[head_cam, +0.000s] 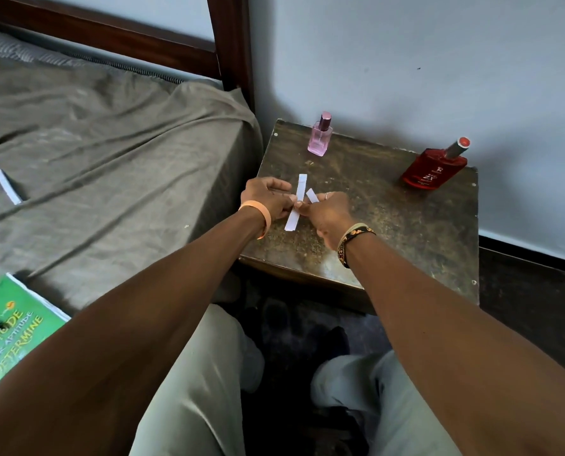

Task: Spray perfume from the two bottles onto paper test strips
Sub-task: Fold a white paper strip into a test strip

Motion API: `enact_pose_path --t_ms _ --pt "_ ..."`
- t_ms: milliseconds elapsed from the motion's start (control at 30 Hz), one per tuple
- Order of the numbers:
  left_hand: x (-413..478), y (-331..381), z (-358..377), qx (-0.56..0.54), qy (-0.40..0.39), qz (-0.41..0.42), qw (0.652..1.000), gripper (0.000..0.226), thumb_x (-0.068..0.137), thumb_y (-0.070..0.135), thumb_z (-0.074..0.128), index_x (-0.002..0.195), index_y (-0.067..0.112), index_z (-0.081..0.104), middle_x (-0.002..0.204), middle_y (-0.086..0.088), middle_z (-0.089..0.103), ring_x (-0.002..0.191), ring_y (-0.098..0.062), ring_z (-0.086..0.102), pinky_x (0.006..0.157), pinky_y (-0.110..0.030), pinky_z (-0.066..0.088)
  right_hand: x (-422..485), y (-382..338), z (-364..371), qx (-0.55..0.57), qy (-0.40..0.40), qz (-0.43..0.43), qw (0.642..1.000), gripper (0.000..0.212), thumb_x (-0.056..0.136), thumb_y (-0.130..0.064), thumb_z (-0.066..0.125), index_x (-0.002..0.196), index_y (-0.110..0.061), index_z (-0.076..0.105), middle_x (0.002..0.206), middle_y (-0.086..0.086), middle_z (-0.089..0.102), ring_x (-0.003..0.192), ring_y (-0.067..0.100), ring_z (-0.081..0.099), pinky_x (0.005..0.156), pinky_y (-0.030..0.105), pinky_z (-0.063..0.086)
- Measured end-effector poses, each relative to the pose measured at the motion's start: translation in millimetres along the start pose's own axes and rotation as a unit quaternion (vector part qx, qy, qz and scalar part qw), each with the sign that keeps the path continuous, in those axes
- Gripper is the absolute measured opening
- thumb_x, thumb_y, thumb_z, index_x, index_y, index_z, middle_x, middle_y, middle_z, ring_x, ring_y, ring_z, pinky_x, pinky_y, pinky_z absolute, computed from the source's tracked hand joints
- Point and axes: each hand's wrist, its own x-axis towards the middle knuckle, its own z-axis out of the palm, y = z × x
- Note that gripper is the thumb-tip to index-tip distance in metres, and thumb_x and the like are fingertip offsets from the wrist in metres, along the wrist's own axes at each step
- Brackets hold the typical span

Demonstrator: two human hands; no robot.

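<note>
Above the table (406, 232), your left hand (268, 200) pinches a long strip (301, 185), your right hand (327, 214) a short strip (312, 195).

The flat red glass perfume bottle (434, 169) reads "RED ZX"; the green paperback book (11, 327) shows "ATTITUDE" and "DETERMINE" in yellow.

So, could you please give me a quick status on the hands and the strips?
Left hand and right hand both pinching paper strips over the table. Pink bottle and red bottle untouched, caps on. Nothing in the way.
</note>
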Motion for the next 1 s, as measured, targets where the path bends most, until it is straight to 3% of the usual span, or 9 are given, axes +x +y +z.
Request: enact_pose_path --t_ms 100,300,500,567,667,733,833,900,1000 --pt "15 -4 -4 0.024 0.023 0.001 0.999 0.019 0.076 0.001 0.076 0.087 0.014 0.068 0.089 -0.011 0.072 0.085 -0.022 0.071 0.072 -0.035 0.060 18 -1 9 0.011 0.020 0.010 1.000 0.026 0.071 -0.012 0.088 0.088 -0.007 0.070 0.091 0.011 0.074 0.088 0.028 0.072 0.065 0.036 0.055" --pt "30 -14 -10 0.133 0.043 0.090 0.986 0.015 0.077 0.005 0.075 0.084 0.017 0.073 0.071 0.007 0.067 0.073 -0.009 0.067 0.079 -0.032 0.059 31 1 22 0.006 0.024 0.020 0.999 0.023 0.069 -0.013 0.090 0.072 -0.015 0.067 0.080 0.004 0.072 0.068 0.016 0.064 0.053 0.025 0.041" --pt "31 -18 -12 0.183 0.050 0.135 0.972 0.012 0.079 0.009 0.072 0.089 0.015 0.075 0.079 0.005 0.069 0.076 -0.008 0.065 0.079 -0.025 0.056 36 7 25 -0.009 0.037 0.026 0.999 0.035 0.064 -0.016 0.092 0.090 -0.003 0.074 0.067 0.004 0.074 0.065 0.014 0.073 0.071 0.033 0.061" --pt "29 -17 -11 0.203 0.045 0.142 0.968 0.011 0.081 0.010 0.071 0.092 0.014 0.074 0.087 0.002 0.071 0.077 -0.006 0.062 0.078 -0.020 0.052 30 5 21 -0.028 0.040 0.016 0.999 0.033 0.066 -0.022 0.092 0.087 -0.004 0.074 0.065 0.003 0.073 0.059 0.012 0.071 0.064 0.030 0.059" --pt "22 -16 -10 0.215 0.058 0.153 0.963 0.012 0.083 0.012 0.070 0.093 0.015 0.074 0.090 0.002 0.072 0.081 -0.006 0.063 0.079 -0.019 0.051 12 -2 13 -0.022 0.029 0.008 0.999 0.029 0.078 -0.034 0.083 0.080 -0.009 0.071 0.070 0.005 0.072 0.046 0.008 0.054 0.046 0.024 0.039" --pt "14 -14 -8 0.197 0.079 0.159 0.964 0.013 0.084 0.012 0.068 0.096 0.015 0.073 0.092 0.003 0.072 0.083 -0.008 0.065 0.081 -0.020 0.051 -2 -8 7 0.015 0.012 0.015 1.000 0.027 0.088 -0.039 0.069 0.083 -0.012 0.066 0.075 0.009 0.071 0.047 0.011 0.046 0.044 0.024 0.031" --pt "-3 -2 -3 0.109 0.083 0.152 0.979 0.009 0.084 0.018 0.069 0.092 0.018 0.073 0.082 0.005 0.070 0.074 -0.009 0.064 0.080 -0.026 0.054 -22 -19 -8 0.100 -0.023 0.040 0.994 0.025 0.094 -0.026 0.039 0.102 -0.011 0.056 0.075 0.012 0.068 0.048 0.013 0.036 0.041 0.022 0.024" --pt "-21 10 1 0.012 0.025 0.127 0.992 0.005 0.085 0.019 0.069 0.088 0.018 0.072 0.077 0.002 0.069 0.070 -0.013 0.063 0.077 -0.033 0.058 -41 -25 -22 0.144 -0.045 0.029 0.988 0.025 0.093 -0.016 0.031 0.106 -0.010 0.052 0.072 0.012 0.067 0.046 0.014 0.033 0.038 0.018 0.022" --pt "-53 33 10 -0.053 -0.073 0.083 0.993 0.015 0.090 0.020 0.066 0.097 0.007 0.070 0.060 0.000 0.062 0.055 -0.008 0.057 0.059 -0.024 0.055 -73 -34 -43 0.154 -0.085 -0.025 0.984 0.033 0.091 -0.005 0.031 0.110 -0.005 0.058 0.073 0.014 0.067 0.042 0.013 0.035 0.036 0.016 0.022"
